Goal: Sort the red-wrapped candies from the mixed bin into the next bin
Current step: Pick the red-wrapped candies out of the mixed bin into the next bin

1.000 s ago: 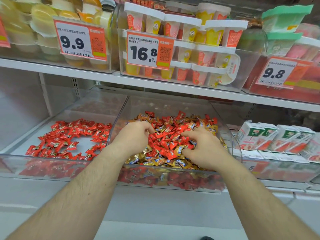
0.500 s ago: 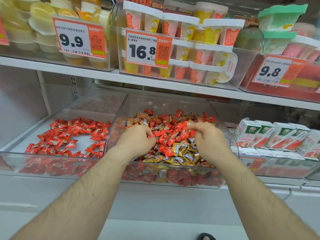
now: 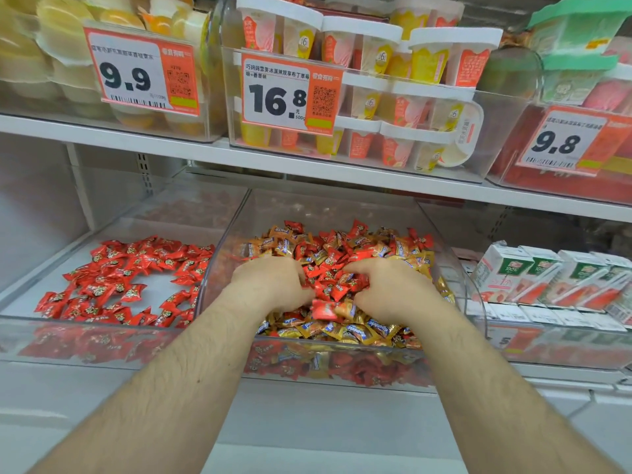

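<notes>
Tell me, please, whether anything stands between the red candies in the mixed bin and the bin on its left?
Only the clear side wall shared by the mixed bin and the left bin; both are open-topped, so the hands must lift candies over it.

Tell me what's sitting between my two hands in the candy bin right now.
In the head view, a heap of red candies fills the gap between the left hand and the right hand, with gold candies mixed in nearer the front.

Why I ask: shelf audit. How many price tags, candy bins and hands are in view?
Price tags: 3
Candy bins: 2 (red-only bin, mixed bin)
Hands: 2 (left hand, right hand)
Total: 7
</notes>
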Tool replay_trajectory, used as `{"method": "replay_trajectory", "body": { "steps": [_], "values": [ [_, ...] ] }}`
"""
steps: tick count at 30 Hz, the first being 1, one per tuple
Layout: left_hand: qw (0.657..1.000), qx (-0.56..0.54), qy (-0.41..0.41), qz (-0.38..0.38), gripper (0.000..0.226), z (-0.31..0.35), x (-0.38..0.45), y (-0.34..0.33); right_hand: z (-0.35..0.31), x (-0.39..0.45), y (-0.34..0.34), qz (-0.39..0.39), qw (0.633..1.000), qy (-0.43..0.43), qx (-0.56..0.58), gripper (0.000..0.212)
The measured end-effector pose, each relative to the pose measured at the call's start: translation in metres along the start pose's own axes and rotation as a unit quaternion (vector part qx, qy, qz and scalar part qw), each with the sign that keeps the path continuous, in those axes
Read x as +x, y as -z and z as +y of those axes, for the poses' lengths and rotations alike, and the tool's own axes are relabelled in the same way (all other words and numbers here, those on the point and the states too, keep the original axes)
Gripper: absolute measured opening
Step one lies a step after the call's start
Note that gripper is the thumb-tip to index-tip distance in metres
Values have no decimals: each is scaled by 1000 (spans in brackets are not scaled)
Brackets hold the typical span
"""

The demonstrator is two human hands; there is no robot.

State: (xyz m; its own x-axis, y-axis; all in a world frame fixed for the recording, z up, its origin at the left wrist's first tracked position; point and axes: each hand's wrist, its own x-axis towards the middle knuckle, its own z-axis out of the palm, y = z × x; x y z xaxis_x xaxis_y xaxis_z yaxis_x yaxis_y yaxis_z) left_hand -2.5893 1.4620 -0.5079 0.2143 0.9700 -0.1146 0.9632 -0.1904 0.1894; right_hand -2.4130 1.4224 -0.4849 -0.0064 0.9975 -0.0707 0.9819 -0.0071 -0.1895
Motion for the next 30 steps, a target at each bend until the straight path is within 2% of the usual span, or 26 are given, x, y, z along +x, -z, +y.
{"method": "replay_trajectory", "body": {
  "steps": [2,5,8,11,15,20,24,30],
  "values": [
    [999,35,2,-19,33,-1,-1,-4,-1,0,-3,-19,1000,-3,-11,52],
    [999,14,11,28,22,-2,-3,-7,8,-1,-7,21,1000,-11,15,33],
    [997,-61,20,47,34,-6,-13,-2,15,-5,-5,96,990,-21,99,22],
    [989,-129,28,74,40,-10,-23,2,19,-10,-1,146,966,-18,214,16],
    [970,-224,42,85,39,-10,-29,6,12,-17,3,157,941,12,299,17],
    [959,-252,1,128,33,-12,-37,10,-8,-13,4,203,951,27,230,46],
    [949,-231,-43,208,33,-16,-39,16,-31,-14,4,138,968,46,205,44],
    [924,-228,-91,293,27,-24,-41,19,-53,-12,-3,-10,994,100,34,45]
  ]
}}
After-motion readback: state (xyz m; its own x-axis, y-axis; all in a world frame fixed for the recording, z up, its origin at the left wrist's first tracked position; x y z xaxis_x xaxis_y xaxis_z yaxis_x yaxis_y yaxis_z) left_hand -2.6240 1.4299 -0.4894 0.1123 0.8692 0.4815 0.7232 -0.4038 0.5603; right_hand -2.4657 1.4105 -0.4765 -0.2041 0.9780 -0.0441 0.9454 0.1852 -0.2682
